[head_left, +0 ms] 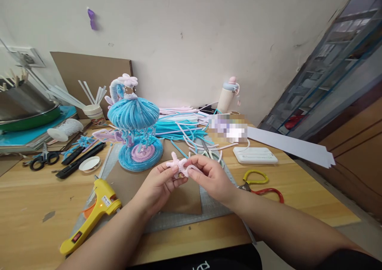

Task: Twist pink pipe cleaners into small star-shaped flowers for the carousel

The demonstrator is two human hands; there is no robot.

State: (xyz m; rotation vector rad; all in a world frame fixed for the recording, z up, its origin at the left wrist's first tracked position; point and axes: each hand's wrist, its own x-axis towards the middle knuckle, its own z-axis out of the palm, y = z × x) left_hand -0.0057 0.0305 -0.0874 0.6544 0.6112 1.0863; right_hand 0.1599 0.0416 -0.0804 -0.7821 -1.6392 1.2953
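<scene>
A small pale pink shape of bent pipe cleaner (179, 166) is held between both hands, above a sheet of brown cardboard (186, 200). My left hand (159, 182) pinches its left side with thumb and fingers. On the right, my right hand (210, 178) grips its other side and a loose pale strand, fingertips pressed together. Behind my left hand stands a blue fuzzy jellyfish-like lamp (133, 113) on a round blue and pink base (140, 154). Bundles of blue pipe cleaners (179, 131) lie beyond my hands.
A yellow glue gun (103, 206) lies left of my left forearm. Red-and-yellow-handled pliers (262, 186) and a white power bank (255, 155) sit to the right. Black scissors (44, 158), a paper cup (94, 114) and a bottle (228, 95) stand or lie farther out.
</scene>
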